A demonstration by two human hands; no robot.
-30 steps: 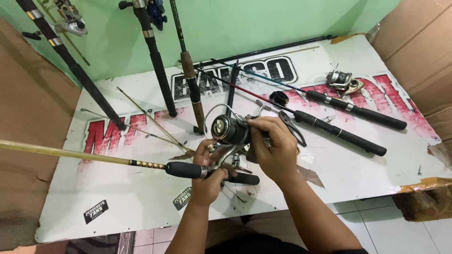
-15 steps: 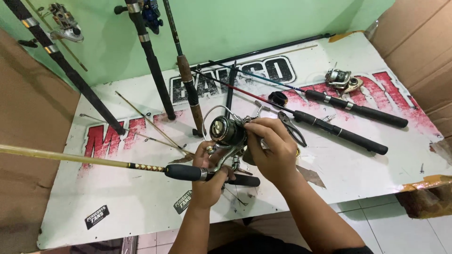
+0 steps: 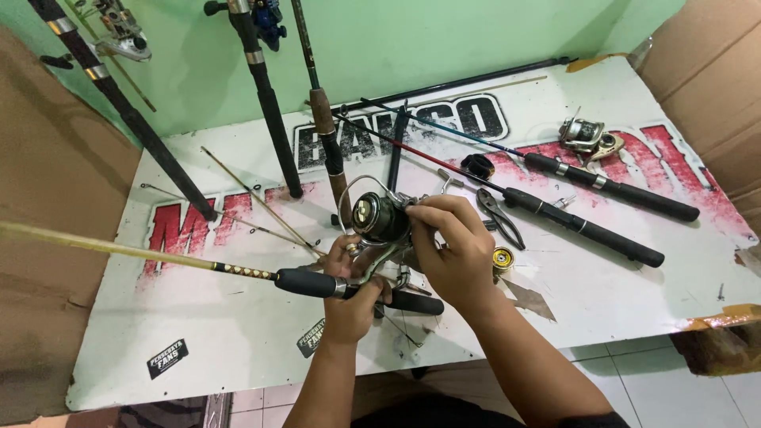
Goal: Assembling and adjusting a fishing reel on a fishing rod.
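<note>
A yellow fishing rod [image 3: 119, 250] with a black foam handle lies across the white table [image 3: 198, 349], pointing left. My left hand [image 3: 351, 295] grips the rod at its reel seat. A dark spinning reel [image 3: 377, 217] with a wire bail sits on top of the rod. My right hand [image 3: 452, 250] is closed on the right side of the reel, fingers over its body.
Two black-handled rods [image 3: 590, 230] lie at the right, with pliers [image 3: 501, 215] and a small gold part [image 3: 502, 257] beside my right hand. A silver reel [image 3: 587, 136] sits far right. Several rods [image 3: 265, 103] lean against the green wall. Cardboard flanks both sides.
The hands, rod and reel stay in the same hold. Only the view has shifted a little.
</note>
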